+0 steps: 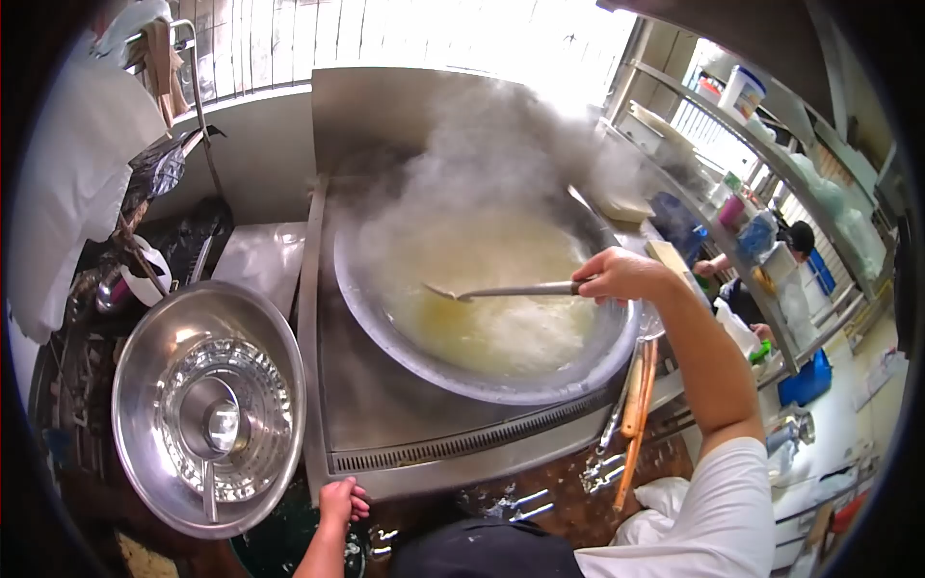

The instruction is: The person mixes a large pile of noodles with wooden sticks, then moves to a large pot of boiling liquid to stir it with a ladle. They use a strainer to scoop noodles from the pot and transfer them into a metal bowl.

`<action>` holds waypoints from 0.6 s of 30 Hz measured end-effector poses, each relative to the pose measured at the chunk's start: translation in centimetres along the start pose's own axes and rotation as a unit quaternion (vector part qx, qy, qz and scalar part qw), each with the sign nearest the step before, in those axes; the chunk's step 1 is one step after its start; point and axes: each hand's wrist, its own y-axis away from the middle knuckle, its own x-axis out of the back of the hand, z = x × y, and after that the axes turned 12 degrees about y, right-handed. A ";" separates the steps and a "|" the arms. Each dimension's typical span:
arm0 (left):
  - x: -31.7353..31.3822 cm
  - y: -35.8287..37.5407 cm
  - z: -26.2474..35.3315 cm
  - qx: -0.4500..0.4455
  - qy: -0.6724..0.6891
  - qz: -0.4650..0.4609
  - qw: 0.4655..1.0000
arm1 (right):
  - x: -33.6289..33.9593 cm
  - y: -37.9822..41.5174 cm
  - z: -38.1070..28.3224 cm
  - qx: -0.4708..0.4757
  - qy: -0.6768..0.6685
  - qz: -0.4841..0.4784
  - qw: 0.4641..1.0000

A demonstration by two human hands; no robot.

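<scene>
My right hand (pixel 612 275) is wrapped round the dark grip of a long-handled metal ladle (pixel 515 290), held out over a big steaming wok (pixel 429 376). The ladle's head dips at the surface of the cloudy yellowish liquid (pixel 511 250), so its full shape is hidden. White foam gathers in the liquid near the right side. Low at the stove's front edge, my left hand (pixel 342 501) has its fingers curled in with nothing visible in them. To its left stands a large steel bowl (pixel 135 405) holding water and a metal dipper (pixel 209 482).
Several wooden-handled tools (pixel 636 405) hang at the stove's right front. Shelves (pixel 771 144) with tubs and bags line the right side, where another person (pixel 752 289) stands. Steam hides the wok's far rim. The brown floor (pixel 568 482) looks wet.
</scene>
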 end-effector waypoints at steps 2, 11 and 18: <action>0.1 -0.2 -0.2 -0.002 -0.001 -0.008 1.000 | 0.5 2.2 0.1 -0.025 -0.005 -0.042 0.999; 0.3 -0.8 -0.3 0.004 -0.010 -0.011 1.000 | -3.6 -1.9 -1.6 -0.043 0.004 -0.177 0.983; -0.4 0.5 0.4 0.028 -0.001 0.027 0.999 | -10.3 -15.1 -2.8 -0.021 0.063 -0.110 0.992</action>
